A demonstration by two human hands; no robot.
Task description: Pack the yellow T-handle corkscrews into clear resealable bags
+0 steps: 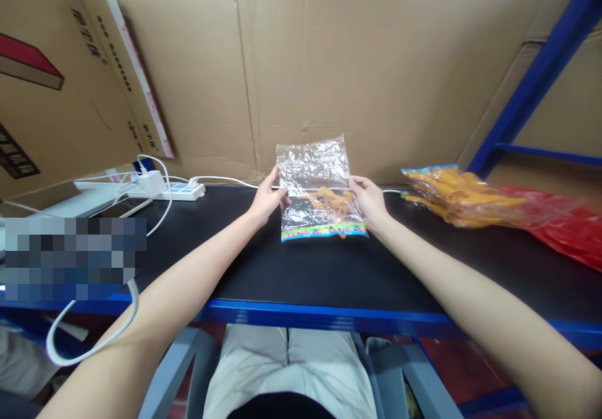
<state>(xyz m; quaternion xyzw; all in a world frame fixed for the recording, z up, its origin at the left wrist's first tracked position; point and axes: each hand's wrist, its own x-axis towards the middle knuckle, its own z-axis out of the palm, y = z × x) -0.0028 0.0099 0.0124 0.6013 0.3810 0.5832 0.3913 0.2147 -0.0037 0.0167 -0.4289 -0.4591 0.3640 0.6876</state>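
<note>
Between my hands a clear plastic bag (313, 162) is held up over the black tabletop, its colourful printed strip at the lower edge. My left hand (269, 201) pinches the bag's left side, thumb in front. On the opposite edge, my right hand (369, 201) has its fingers closed on the plastic. Orange pieces (329, 199) show through the lower half; whether they lie inside the bag or behind it I cannot tell. A small orange bit peeks out below the printed strip.
Bagged orange items (463, 196) are piled at right beside red plastic bags (559, 221). To the left are a white power strip (185, 191), a charger (151, 183) and loose cables. Cardboard (367, 61) walls the back; a blue rail (324, 315) edges the front.
</note>
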